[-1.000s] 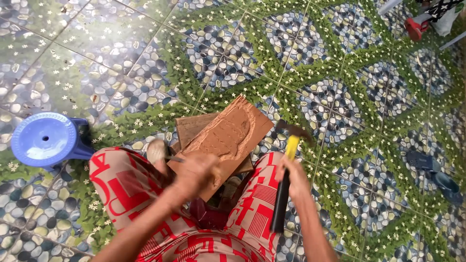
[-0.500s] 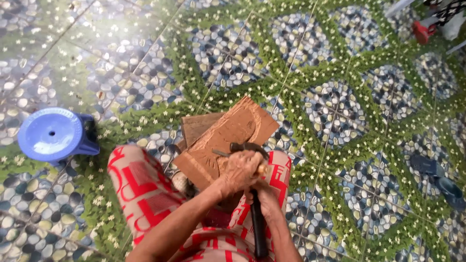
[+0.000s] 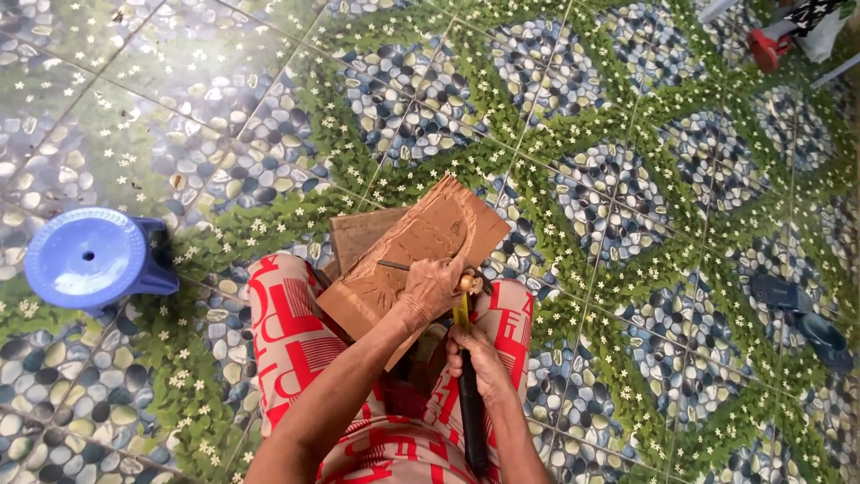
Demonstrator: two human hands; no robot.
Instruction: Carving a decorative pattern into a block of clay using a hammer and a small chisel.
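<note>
As hammer [image 3: 468, 376] meets chisel [image 3: 421, 267], seemingly

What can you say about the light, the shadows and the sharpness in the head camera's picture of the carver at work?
Head view: soft, even daylight, with no hard shadows on the tiled floor; only a faint sheen on the tiles at upper left; the carved wooden board, left hand and right hand are fairly sharp; the blue plastic stool is clear; the far corners look softer and slightly stretched.

A home patio or yard: pebble-and-flower patterned floor tiles [image 3: 627, 206], a blue plastic stool [image 3: 90, 258], sandals [image 3: 797, 314] lying about.
</note>
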